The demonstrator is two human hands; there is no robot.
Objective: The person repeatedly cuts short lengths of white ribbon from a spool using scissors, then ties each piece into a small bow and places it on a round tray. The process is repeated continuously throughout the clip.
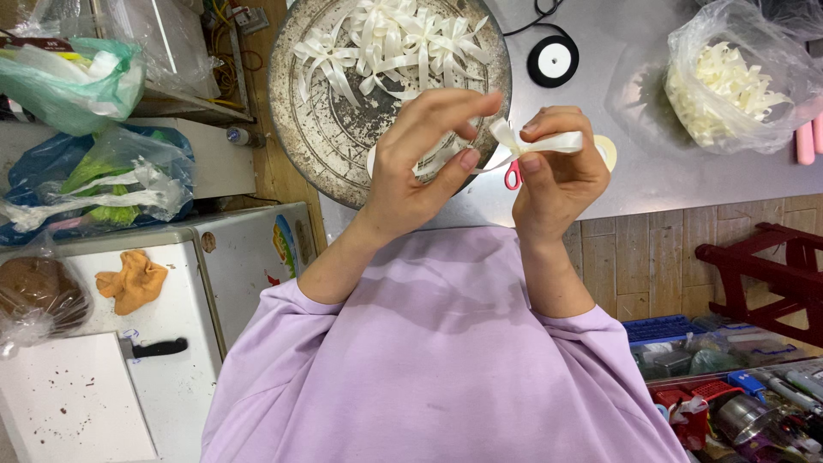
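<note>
Cream ribbon (549,143): pinched between the fingers of the left hand (411,163) and right hand (557,171), held above the near edge of the grey desk (634,171). Round metal tray (343,129), far left, bearing finished ribbon bows (394,39). Ribbon spool (553,61) beyond the hands; clear bag of bows (729,81) far right; red-handled scissors (512,176) just behind the right hand.

Head-worn view, steeply downward, close.

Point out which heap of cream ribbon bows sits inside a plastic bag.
The heap at the far right: its bows lie in a clear plastic bag. The other bows lie loose on the round metal tray.
</note>
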